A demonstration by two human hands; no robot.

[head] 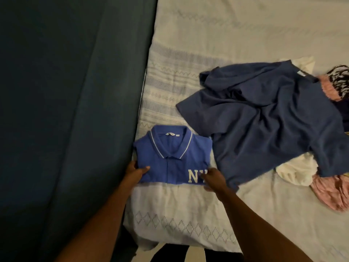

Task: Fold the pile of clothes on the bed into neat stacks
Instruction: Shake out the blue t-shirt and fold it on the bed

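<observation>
The left hand [136, 172] and right hand [213, 178] grip the near corners of one folded royal-blue polo shirt [168, 163]; right of them, a crumpled navy, cream and pink clothes pile [264, 114] awaits folding.

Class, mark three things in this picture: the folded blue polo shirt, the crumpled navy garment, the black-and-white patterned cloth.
folded blue polo shirt [170, 165], head view, on its chest panel.
crumpled navy garment [264, 118], head view, on its wrinkled middle.
black-and-white patterned cloth [340, 78], head view, on its visible part.

Lettering [193, 176] half hidden, pink garment [329, 193] perhaps cropped
</observation>
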